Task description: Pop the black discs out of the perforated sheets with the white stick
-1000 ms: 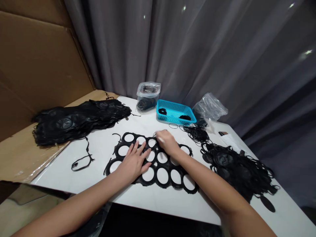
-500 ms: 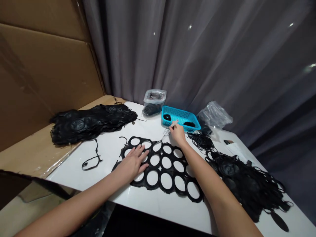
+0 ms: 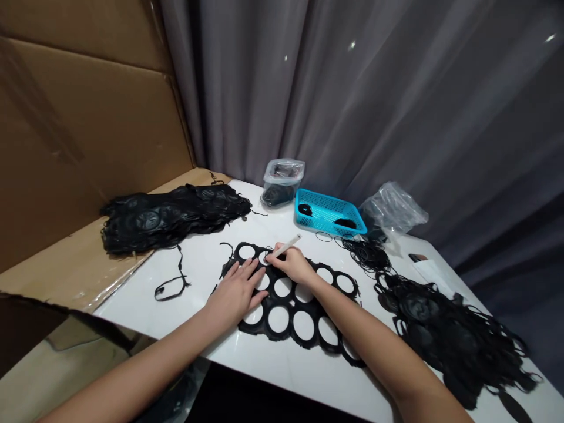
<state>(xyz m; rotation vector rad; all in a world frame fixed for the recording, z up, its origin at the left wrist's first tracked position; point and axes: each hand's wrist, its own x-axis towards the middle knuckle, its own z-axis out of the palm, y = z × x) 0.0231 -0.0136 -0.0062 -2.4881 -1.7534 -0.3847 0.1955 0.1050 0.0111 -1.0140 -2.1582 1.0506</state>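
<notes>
A black rubbery sheet with rows of round holes (image 3: 291, 302) lies flat on the white table. My left hand (image 3: 235, 288) rests on its left part, fingers spread and pressing down. In my right hand (image 3: 291, 262) is a slim white pen-like tool (image 3: 286, 245), gripped between thumb and fingers. Its lower end is at a hole in the sheet's far row, close to my left fingertips; a thin dark loop shows there, and the tip itself is too small to make out. A single thin black ring (image 3: 324, 237) lies on the table beyond the sheet.
A blue basket (image 3: 330, 212) holding black rings stands at the back, between a clear bag-lined container (image 3: 282, 182) and a crumpled plastic bag (image 3: 392, 211). Black sheets are piled left (image 3: 176, 217) and right (image 3: 458, 335). Loose thin rings (image 3: 368, 254) lie near the basket. Cardboard (image 3: 88, 117) borders the left.
My right hand has moved from beside the basket back to the sheet's far row, near my left hand. A thin ring now lies on the table in front of the basket. My left hand stays put.
</notes>
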